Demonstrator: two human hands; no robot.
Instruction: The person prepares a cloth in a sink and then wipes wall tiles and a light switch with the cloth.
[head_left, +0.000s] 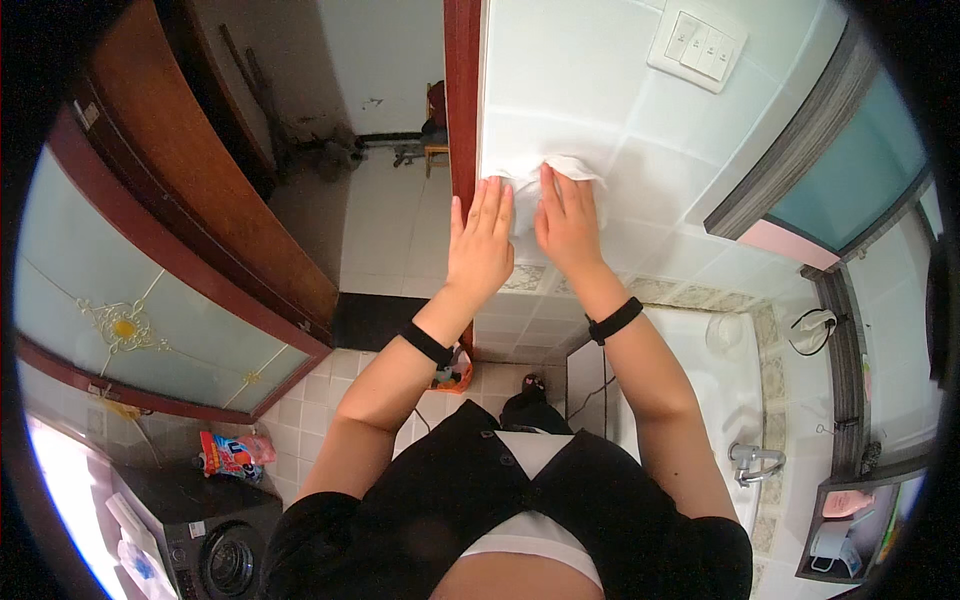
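A thin white cloth lies flat against the white wall tiles, beside the red door frame. My right hand presses it to the wall with the fingers laid over it, and its top edge shows beyond the fingertips. My left hand rests its fingers on the cloth's left part, close to the frame. The thumb-side and finger edges of both hands are plain, but the cloth under the palms is hidden. Each wrist wears a black band.
A switch panel is on the wall above right. To the right stand a white washbasin with a faucet and a mirror cabinet. At left are a glass-paneled door, detergent bags and a washing machine.
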